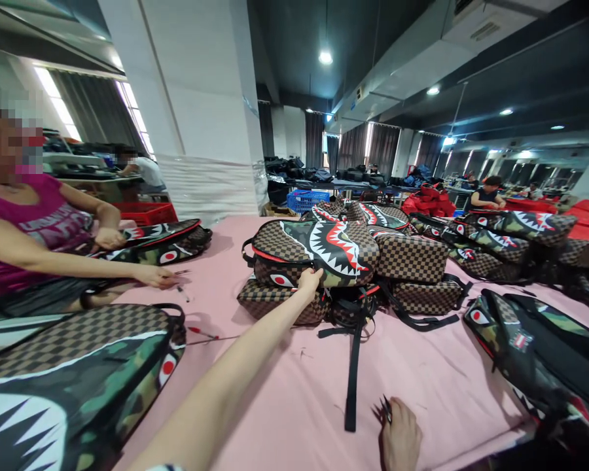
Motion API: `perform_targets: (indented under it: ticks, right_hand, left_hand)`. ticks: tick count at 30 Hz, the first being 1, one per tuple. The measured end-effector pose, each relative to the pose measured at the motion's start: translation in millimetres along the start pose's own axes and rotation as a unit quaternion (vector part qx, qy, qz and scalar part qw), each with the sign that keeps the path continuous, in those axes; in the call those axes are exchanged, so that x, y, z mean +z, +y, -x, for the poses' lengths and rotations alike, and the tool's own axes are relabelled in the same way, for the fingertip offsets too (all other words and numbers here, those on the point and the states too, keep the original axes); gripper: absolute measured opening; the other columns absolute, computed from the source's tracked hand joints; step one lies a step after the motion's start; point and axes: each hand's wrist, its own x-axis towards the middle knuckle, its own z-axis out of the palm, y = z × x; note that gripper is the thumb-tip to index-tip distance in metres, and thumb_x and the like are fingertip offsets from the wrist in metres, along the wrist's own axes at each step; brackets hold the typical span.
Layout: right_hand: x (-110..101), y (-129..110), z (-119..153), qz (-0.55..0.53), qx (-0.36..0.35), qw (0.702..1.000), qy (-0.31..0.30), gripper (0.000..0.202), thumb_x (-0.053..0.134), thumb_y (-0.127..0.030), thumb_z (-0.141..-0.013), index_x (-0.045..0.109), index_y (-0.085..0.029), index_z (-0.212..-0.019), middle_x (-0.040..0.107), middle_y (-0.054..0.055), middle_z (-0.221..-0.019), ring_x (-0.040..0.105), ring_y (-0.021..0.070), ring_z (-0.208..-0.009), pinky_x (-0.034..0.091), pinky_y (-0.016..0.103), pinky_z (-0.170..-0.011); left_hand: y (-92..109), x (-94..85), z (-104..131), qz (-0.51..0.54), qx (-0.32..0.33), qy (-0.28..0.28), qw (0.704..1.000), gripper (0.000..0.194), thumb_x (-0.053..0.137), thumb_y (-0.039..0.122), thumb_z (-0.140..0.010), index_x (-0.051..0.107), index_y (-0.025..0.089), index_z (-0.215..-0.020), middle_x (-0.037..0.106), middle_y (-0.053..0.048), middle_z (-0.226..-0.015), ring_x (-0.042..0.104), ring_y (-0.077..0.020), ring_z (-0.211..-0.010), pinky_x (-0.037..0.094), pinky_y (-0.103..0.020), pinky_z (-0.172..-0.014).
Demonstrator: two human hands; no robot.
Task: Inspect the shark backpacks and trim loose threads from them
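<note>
Left hand stretched out to the middle of the frame, fingers curled over the lower front edge of the top shark-mouth backpack on the centre pile, gripping or at least pressing on it; how tightly, not clear. Backpack lying flat on the stack, long axis running left to right across the frame, teeth print facing up, directly beyond the fingertips and well up the frame from the right hand. Right hand low at the bottom centre, resting on the pink table cover, closed around a small dark tool, probably thread snips, tips poking upward. Left hand clearly the nearer one to the pile. Black strap trailing from the stack down toward the right hand, not touching it. Another backpack at lower left, more at right. Co-worker's hand at left, on the cover, apart from the pile.
</note>
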Motion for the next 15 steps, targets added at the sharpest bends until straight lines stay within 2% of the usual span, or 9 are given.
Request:
perform_targets:
  ticks: [4, 6, 7, 9, 10, 11, 12, 14, 15]
  right_hand:
    - [-2.2, 6.4, 1.3, -0.084, 0.062, 0.994, -0.015, 0.035, 0.033, -0.023, -0.082, 0.062, -0.017, -0.101, 0.066, 0.014, -0.104, 0.058, 0.0281, -0.1, 0.041, 0.038, -0.086]
    - [-7.1, 8.0, 3.8, -0.138, 0.128, 0.982, -0.018, 0.04, 0.03, -0.032, -0.085, 0.06, -0.015, -0.103, 0.065, 0.017, -0.104, 0.06, 0.0295, -0.097, 0.044, 0.038, -0.082]
    - [-11.2, 7.6, 4.8, -0.168, 0.162, 0.972, -0.018, 0.042, 0.028, -0.038, -0.085, 0.059, -0.016, -0.104, 0.065, 0.017, -0.104, 0.061, 0.0299, -0.095, 0.045, 0.038, -0.08]
    - [-23.6, 4.6, 4.7, -0.248, 0.214, 0.945, -0.008, 0.046, 0.028, -0.048, -0.084, 0.059, -0.018, -0.101, 0.067, 0.015, -0.102, 0.062, 0.0297, -0.093, 0.047, 0.038, -0.077]
    - [-31.7, 2.4, 3.3, -0.31, 0.232, 0.922, 0.006, 0.046, 0.031, -0.052, -0.083, 0.059, -0.019, -0.097, 0.068, 0.014, -0.097, 0.063, 0.0298, -0.091, 0.047, 0.038, -0.077]
    - [-40.8, 0.0, 1.1, -0.382, 0.245, 0.891, 0.025, 0.045, 0.035, -0.055, -0.08, 0.059, -0.019, -0.093, 0.069, 0.013, -0.091, 0.063, 0.03, -0.088, 0.047, 0.039, -0.076]
    - [-50.5, -2.3, -1.3, -0.453, 0.253, 0.854, 0.043, 0.046, 0.039, -0.058, -0.076, 0.059, -0.019, -0.089, 0.069, 0.012, -0.084, 0.064, 0.0302, -0.085, 0.047, 0.04, -0.075]
    - [-68.9, -6.6, -3.5, -0.56, 0.259, 0.785, 0.061, 0.052, 0.045, -0.064, -0.067, 0.058, -0.017, -0.083, 0.067, 0.012, -0.074, 0.065, 0.0298, -0.075, 0.049, 0.041, -0.069]
    - [-76.5, -9.1, -1.6, -0.582, 0.258, 0.769, 0.053, 0.055, 0.045, -0.067, -0.065, 0.057, -0.016, -0.084, 0.066, 0.011, -0.072, 0.065, 0.0284, -0.071, 0.049, 0.041, -0.066]
  left_hand:
    - [30.7, -19.2, 26.9, 0.025, 0.015, -0.026, 0.999, 0.031, 0.066, 0.04, -0.063, 0.046, 0.018, -0.057, 0.046, 0.004, -0.052, 0.049, -0.013, -0.057, 0.034, -0.023, -0.052]
    - [48.9, -42.6, 48.2, 0.039, 0.027, -0.046, 0.998, 0.032, 0.067, 0.043, -0.061, 0.048, 0.018, -0.058, 0.046, 0.004, -0.051, 0.049, -0.0123, -0.054, 0.035, -0.023, -0.051]
    - [56.7, -59.6, 61.7, 0.044, 0.033, -0.055, 0.997, 0.033, 0.068, 0.045, -0.06, 0.05, 0.017, -0.059, 0.046, 0.004, -0.051, 0.049, -0.0123, -0.053, 0.036, -0.023, -0.051]
    - [65.7, -105.2, 94.5, 0.059, 0.038, -0.081, 0.994, 0.034, 0.069, 0.046, -0.059, 0.054, 0.017, -0.063, 0.05, 0.002, -0.053, 0.051, -0.0137, -0.055, 0.04, -0.025, -0.053]
    - [65.2, -132.7, 113.3, 0.066, 0.038, -0.093, 0.993, 0.034, 0.07, 0.047, -0.058, 0.057, 0.016, -0.068, 0.055, 0.0, -0.058, 0.054, -0.0154, -0.059, 0.042, -0.026, -0.057]
    - [60.6, -162.1, 133.1, 0.092, 0.023, -0.132, 0.987, 0.035, 0.07, 0.046, -0.06, 0.06, 0.016, -0.075, 0.061, -0.002, -0.066, 0.058, -0.0178, -0.067, 0.045, -0.029, -0.063]
    - [51.8, -191.9, 153.5, 0.109, -0.002, -0.154, 0.982, 0.035, 0.068, 0.047, -0.062, 0.062, 0.017, -0.079, 0.064, -0.004, -0.073, 0.059, -0.0193, -0.072, 0.046, -0.031, -0.068]
    - [23.7, -246.3, 194.6, 0.117, -0.063, -0.142, 0.981, 0.034, 0.068, 0.048, -0.063, 0.063, 0.017, -0.077, 0.065, -0.004, -0.076, 0.061, -0.0196, -0.074, 0.048, -0.033, -0.072]
    - [6.3, -268.1, 214.6, 0.109, -0.093, -0.116, 0.983, 0.034, 0.069, 0.047, -0.061, 0.063, 0.017, -0.075, 0.065, -0.004, -0.074, 0.061, -0.019, -0.072, 0.048, -0.032, -0.07]
